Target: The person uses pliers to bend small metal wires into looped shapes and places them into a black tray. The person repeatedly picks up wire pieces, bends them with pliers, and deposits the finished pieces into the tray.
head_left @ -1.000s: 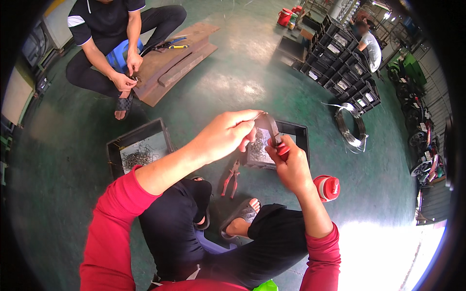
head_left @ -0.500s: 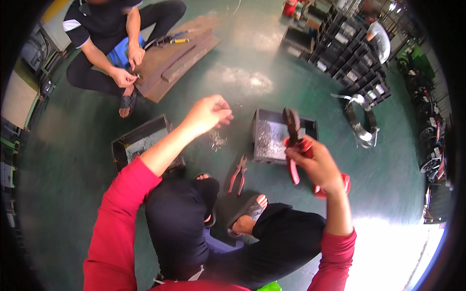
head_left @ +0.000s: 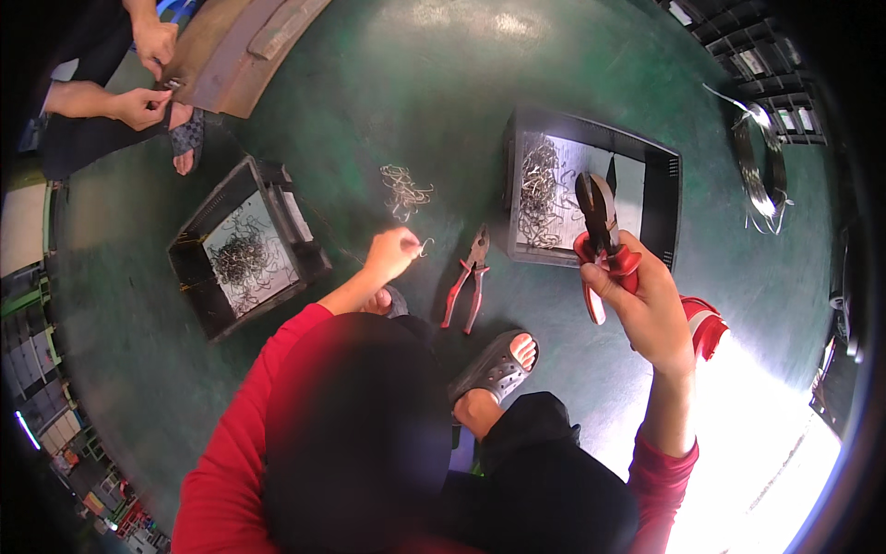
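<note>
My left hand pinches a small bent wire hook between thumb and fingertips. Just beyond it, a loose pile of similar wire hooks lies on the green floor. My right hand is wrapped round the red handles of a pair of pliers, jaws pointing up and away from me. Behind those jaws stands a black crate with many wire hooks on its pale bottom. A second pair of pliers, red-handled, lies on the floor between my hands.
Another black crate with wire hooks stands at the left. A coil of wire lies at the far right. A red round object sits beside my right wrist. A co-worker's hands are busy near a brown board at upper left.
The view has tilted down toward the floor. My left hand has come back nearer my knee, on the near side of the hook pile. The pliers stay in my right hand.
</note>
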Motion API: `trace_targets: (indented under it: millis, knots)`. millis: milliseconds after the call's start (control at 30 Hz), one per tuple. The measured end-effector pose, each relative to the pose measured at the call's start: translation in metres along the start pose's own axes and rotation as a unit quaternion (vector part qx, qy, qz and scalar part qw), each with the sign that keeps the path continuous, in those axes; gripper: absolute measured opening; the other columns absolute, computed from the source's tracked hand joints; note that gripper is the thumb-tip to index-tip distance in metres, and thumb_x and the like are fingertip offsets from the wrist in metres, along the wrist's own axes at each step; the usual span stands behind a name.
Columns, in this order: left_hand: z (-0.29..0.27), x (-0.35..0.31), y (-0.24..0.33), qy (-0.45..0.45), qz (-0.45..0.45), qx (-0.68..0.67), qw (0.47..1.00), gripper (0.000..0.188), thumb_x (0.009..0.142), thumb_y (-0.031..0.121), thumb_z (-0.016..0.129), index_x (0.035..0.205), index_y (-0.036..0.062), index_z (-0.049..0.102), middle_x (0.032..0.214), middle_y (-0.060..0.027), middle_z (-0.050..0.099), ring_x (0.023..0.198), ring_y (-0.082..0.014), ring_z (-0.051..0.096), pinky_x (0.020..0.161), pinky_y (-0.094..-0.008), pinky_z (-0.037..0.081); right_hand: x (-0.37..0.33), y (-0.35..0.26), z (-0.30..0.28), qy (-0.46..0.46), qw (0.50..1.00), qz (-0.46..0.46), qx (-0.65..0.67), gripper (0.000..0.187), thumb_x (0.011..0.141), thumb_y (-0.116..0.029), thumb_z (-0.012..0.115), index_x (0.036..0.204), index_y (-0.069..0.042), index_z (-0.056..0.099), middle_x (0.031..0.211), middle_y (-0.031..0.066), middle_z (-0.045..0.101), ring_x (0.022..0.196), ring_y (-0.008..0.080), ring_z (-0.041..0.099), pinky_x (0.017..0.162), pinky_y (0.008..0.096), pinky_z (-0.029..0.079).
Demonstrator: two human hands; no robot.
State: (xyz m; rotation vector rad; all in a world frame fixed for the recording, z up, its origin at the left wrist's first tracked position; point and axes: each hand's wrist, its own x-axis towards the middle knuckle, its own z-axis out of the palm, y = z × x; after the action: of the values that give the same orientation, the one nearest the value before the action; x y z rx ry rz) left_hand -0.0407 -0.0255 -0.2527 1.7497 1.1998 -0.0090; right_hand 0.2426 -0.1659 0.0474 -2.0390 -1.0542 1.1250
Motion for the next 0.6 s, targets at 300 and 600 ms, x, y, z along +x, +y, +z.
trace_targets:
  millis: [300, 600]
  knots:
    - [-0.012, -0.011, -0.009, 0.114, 0.034, -0.002, 0.993, 0.012, 0.085, 0.01, 0.066, 0.094, 0.0023, 0.068, 0.085, -0.0094, 0.07, 0.075, -0.0183, 0.068, 0.069, -0.0302, 0.053, 0.015, 0.029, 0.015, 0.029, 0.992, 0.023, 0.118, 0.025, 0.09, -0.021, 0.068, 0.099, -0.001, 0.058, 0.07, -0.0006, 0.053, 0.067, 0.0075, 0.044, 0.062, 0.0233, 0.038]
    - [0.029, -0.018, 0.013, 0.169, 0.196, 0.209, 0.943, 0.019, 0.079, 0.019, 0.072, 0.09, 0.0122, 0.058, 0.087, -0.0026, 0.057, 0.086, -0.0238, 0.056, 0.07, -0.0384, 0.043, 0.01, 0.036, 0.019, 0.027, 0.993, 0.031, 0.107, 0.023, 0.09, -0.02, 0.067, 0.101, -0.001, 0.059, 0.072, 0.0002, 0.056, 0.069, 0.0083, 0.046, 0.065, 0.0242, 0.039]
